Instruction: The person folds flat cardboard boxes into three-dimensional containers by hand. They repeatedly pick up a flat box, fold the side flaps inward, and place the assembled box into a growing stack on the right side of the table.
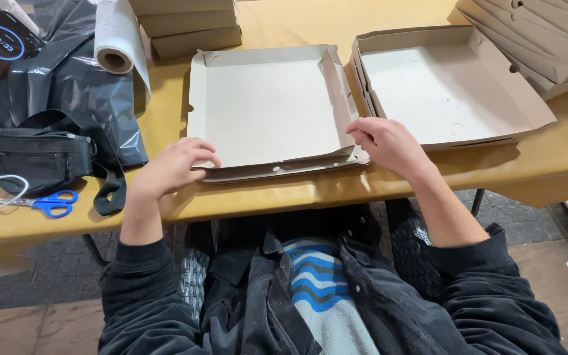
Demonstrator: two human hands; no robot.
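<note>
We've got the half-folded cardboard box (264,108) flat at bench (310,190) front edge. Left hand (173,165) curled, pinching near-left corner; right hand (384,141) pinching near-right corner flap. Finished open box (451,82) just beside, on the right. Scissors (47,204) far left.

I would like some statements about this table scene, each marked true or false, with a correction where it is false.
1. Both hands touch the near edge of the flat cardboard box. True: the left hand and the right hand are at its near corners.
2. The scissors have red handles. False: the handles are blue.
3. A second open cardboard box lies to the right of the first. True.
4. The black pouch lies inside the box. False: it lies on the table, to the left.
5. The roll of plastic film lies near the black plastic sheet. True.
</note>
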